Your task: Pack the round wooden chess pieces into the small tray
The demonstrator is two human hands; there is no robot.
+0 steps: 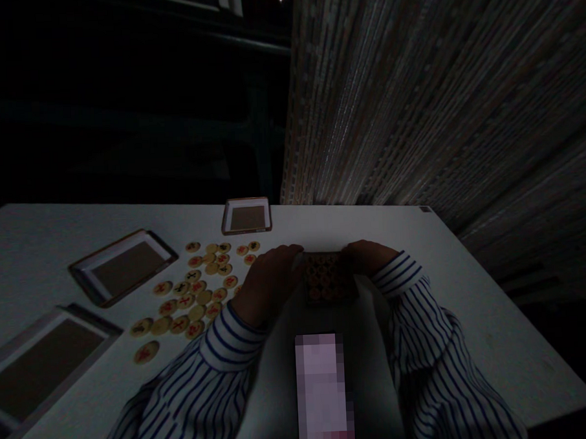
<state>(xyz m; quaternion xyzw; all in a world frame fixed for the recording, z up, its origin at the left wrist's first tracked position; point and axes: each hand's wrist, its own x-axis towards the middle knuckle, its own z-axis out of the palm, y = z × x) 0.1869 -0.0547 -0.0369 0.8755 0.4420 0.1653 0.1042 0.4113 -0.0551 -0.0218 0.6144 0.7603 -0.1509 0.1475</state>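
A small square box (326, 277) filled with round game pieces sits on the white table (42, 250) in front of me. My left hand (266, 282) is curled against the box's left side. My right hand (367, 255) is curled over its right top corner. Both wrists wear blue-striped white sleeves. Several round yellow pieces (199, 291) with red or black marks lie loose on the table just left of my left hand.
Three shallow trays or lids lie on the table: a small square one (247, 215) at the back, a larger one (123, 266) to the left, another (41, 363) at the near left. A textured wall (438, 96) rises behind. The room is dark.
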